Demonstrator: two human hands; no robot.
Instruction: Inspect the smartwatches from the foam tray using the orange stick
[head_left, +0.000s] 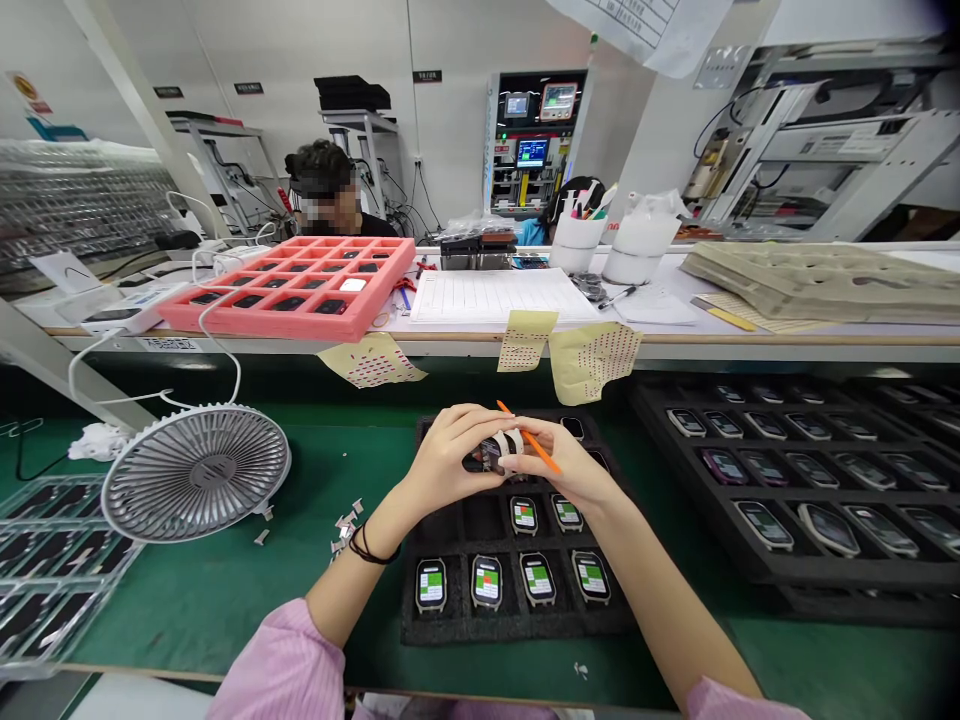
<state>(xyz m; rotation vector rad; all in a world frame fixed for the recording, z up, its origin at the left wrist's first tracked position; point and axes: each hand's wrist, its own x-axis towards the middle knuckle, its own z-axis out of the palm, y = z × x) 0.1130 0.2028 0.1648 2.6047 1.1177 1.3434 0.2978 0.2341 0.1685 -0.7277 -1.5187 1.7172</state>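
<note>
Above a black foam tray, my left hand is closed around a small watch body with a pale rim. My right hand meets it from the other side, fingers on the pale edge. A thin orange stick is pinched in my right hand, slanting down to the right. Fingers hide much of the watch body, so its exact part is unclear. Below my hands, several smartwatches lie in the tray's slots with lit green-and-white screens. Some slots behind my wrists are partly covered.
A round grey fan stands left, near small loose pieces and a clear tray. Another foam tray of watches lies right. On the shelf are a pink foam tray and paper sheets. People sit beyond.
</note>
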